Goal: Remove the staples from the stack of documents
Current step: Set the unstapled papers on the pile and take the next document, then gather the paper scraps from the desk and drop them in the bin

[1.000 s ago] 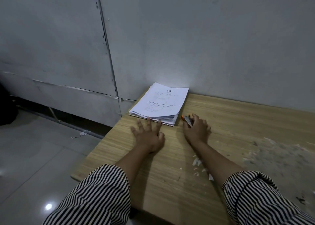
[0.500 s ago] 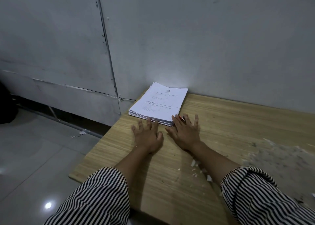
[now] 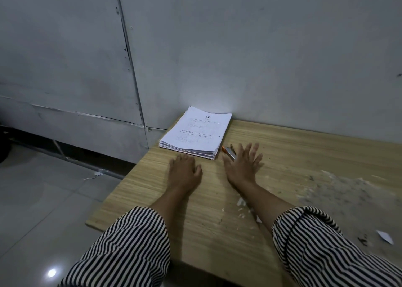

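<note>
A stack of white printed documents (image 3: 196,133) lies at the far left corner of the wooden table (image 3: 293,152), against the wall. Just right of the stack's near corner lies a small metal stapler or staple remover with an orange end (image 3: 229,152). My left hand (image 3: 184,172) rests palm down on the table just below the stack, fingers slightly curled. My right hand (image 3: 243,163) is flat with fingers spread and blurred, its inner edge touching the tool but not gripping it.
The grey wall (image 3: 261,58) runs along the table's far edge. Paper scraps and dusty debris (image 3: 339,191) cover the right side of the table; a few white scraps (image 3: 241,203) lie by my right forearm. The table's left edge drops to a tiled floor (image 3: 43,199).
My right hand held the tool a second ago, then reached left to the stack's corner, and now lies spread to the right beside the tool. My left hand stayed in place.
</note>
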